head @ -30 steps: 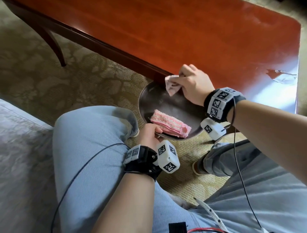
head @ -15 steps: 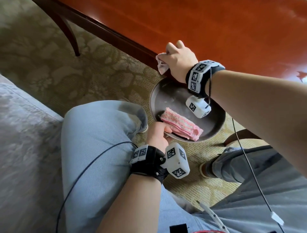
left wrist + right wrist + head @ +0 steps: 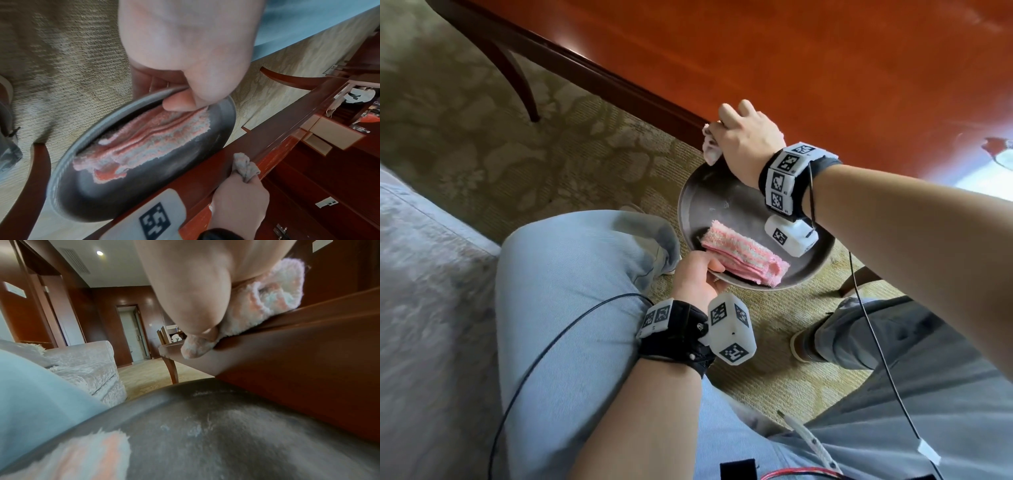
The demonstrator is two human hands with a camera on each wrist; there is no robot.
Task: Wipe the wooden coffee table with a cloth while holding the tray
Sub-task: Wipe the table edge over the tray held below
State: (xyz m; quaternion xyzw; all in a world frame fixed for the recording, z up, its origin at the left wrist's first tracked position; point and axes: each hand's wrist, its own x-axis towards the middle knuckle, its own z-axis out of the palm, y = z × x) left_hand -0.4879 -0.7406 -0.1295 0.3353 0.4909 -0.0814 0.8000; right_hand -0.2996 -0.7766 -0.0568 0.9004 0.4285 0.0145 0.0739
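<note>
A round dark metal tray [image 3: 690, 205] [image 3: 205, 155] [image 3: 226, 434] hangs just below the near edge of the red-brown wooden coffee table [image 3: 825, 68] [image 3: 308, 162] [image 3: 308, 353]. My left hand [image 3: 697, 275] [image 3: 185, 48] pinches the tray's near rim, thumb on top. A folded pink and white towel [image 3: 743, 258] [image 3: 152, 141] [image 3: 78, 456] lies in the tray. My right hand [image 3: 748, 137] [image 3: 238, 204] [image 3: 195, 280] grips a small crumpled pale cloth [image 3: 710, 145] [image 3: 245, 167] [image 3: 267, 305] and presses it on the table's near edge, above the tray's far rim.
Patterned olive carpet [image 3: 482, 137] covers the floor. A curved table leg [image 3: 517, 75] stands at upper left. My knees in light jeans [image 3: 558, 308] flank the tray, and a grey sofa [image 3: 421, 308] [image 3: 82, 361] is at left. Cables [image 3: 876, 342] trail from both wrists.
My right hand has slid the cloth leftward along the table's near edge. The left hand has kept its hold on the tray. The head view has tilted.
</note>
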